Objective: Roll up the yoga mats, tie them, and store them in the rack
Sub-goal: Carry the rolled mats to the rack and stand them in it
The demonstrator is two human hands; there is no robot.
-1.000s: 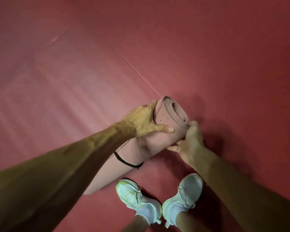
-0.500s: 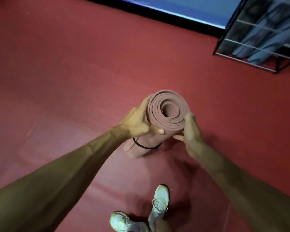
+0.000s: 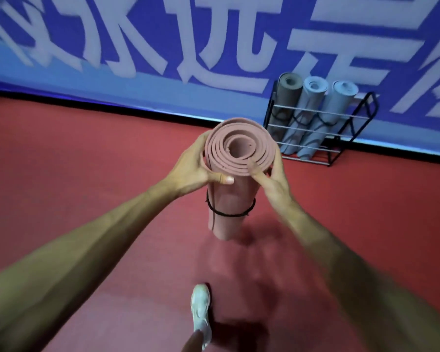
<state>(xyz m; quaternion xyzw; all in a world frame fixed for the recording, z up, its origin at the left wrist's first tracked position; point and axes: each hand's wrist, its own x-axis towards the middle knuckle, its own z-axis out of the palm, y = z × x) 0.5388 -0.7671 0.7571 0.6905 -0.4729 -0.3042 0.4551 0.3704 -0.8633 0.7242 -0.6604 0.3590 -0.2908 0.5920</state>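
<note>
A rolled pink yoga mat [image 3: 233,199] hangs upright in front of me, its spiral top end facing the camera. A thin black cord [image 3: 229,213] is tied round its middle. My left hand [image 3: 191,171] grips the roll's left side near the top, thumb across the front. My right hand [image 3: 272,179] holds the right side, thumb on the rim. A black wire rack [image 3: 351,123] stands against the wall at the upper right, beyond the mat.
Three rolled mats, one grey [image 3: 285,97] and two light blue [image 3: 313,97], lean in the rack's left part. A blue wall with white characters [image 3: 163,47] borders the red floor [image 3: 87,174]. My white shoe [image 3: 201,311] is on the floor below.
The mat has been lifted from the floor and turned upright. My view has risen, and the wall and whole rack have come into sight ahead.
</note>
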